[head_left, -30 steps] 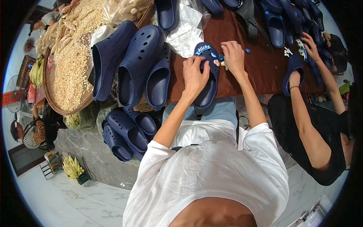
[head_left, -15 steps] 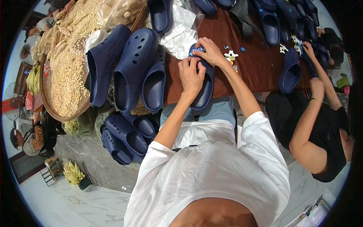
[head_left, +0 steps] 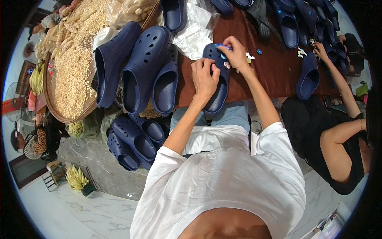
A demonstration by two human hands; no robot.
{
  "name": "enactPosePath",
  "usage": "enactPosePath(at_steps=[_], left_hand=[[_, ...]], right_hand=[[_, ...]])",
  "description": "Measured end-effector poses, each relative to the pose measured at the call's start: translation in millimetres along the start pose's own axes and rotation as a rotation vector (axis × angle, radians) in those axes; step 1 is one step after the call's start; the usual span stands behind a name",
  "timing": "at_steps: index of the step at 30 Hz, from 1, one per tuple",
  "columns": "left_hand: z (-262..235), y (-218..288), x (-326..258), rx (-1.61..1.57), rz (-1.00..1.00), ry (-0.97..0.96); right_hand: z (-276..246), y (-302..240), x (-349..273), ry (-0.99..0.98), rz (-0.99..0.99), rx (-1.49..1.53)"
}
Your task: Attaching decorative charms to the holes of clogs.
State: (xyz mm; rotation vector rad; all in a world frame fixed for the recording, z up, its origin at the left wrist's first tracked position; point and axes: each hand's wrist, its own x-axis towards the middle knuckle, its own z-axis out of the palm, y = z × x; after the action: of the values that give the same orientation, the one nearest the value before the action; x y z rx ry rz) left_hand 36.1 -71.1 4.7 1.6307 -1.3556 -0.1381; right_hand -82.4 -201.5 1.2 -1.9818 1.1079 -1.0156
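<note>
First, the left hand (head_left: 204,79) curls over the upper of a navy clog (head_left: 223,84), gripping it with bent fingers. This clog lies at the near edge of the table (head_left: 278,71), toe pointing away from the person, long axis running nearly straight outward. The right hand (head_left: 237,55) pinches a blue charm (head_left: 224,46) beside the toe.

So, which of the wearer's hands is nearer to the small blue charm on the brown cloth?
Right. The right hand is to the left of the small blue charm, not touching; the left hand is farther left, on the navy clog.
</note>
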Motion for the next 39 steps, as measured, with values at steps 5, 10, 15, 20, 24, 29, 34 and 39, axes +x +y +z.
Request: enactPosePath(at_steps=[5, 10, 15, 20, 24, 29, 34, 39], left_hand=[[-10, 2, -4, 0.011, -0.010, -0.026], [-10, 3, -9, 0.028, 0.003, -0.004], [-10, 3, -9, 0.016, -0.006, -0.014], [-7, 2, -9, 0.036, 0.003, -0.007], [-6, 1, -10, 0.026, -0.006, 0.001], [-7, 4, -10, 0.036, 0.013, 0.008], [-8, 1, -10, 0.010, -0.001, 0.012], [-7, 1, -10, 0.021, 0.004, 0.008]], right_hand=[[-23, 23, -18, 0.150, 0.119, -0.286], [-6, -4, -33, -0.078, 0.258, -0.203], [1, -13, -29, -0.140, 0.205, -0.296], [16, -16, -37, 0.011, -0.162, -0.519], [18, -20, -39, -0.003, -0.174, -0.579], [10, -16, -41, 0.018, -0.191, -0.539], [-1, -21, -44, 0.033, -0.050, -0.243], [9, -30, -58, 0.002, -0.153, -0.427]])
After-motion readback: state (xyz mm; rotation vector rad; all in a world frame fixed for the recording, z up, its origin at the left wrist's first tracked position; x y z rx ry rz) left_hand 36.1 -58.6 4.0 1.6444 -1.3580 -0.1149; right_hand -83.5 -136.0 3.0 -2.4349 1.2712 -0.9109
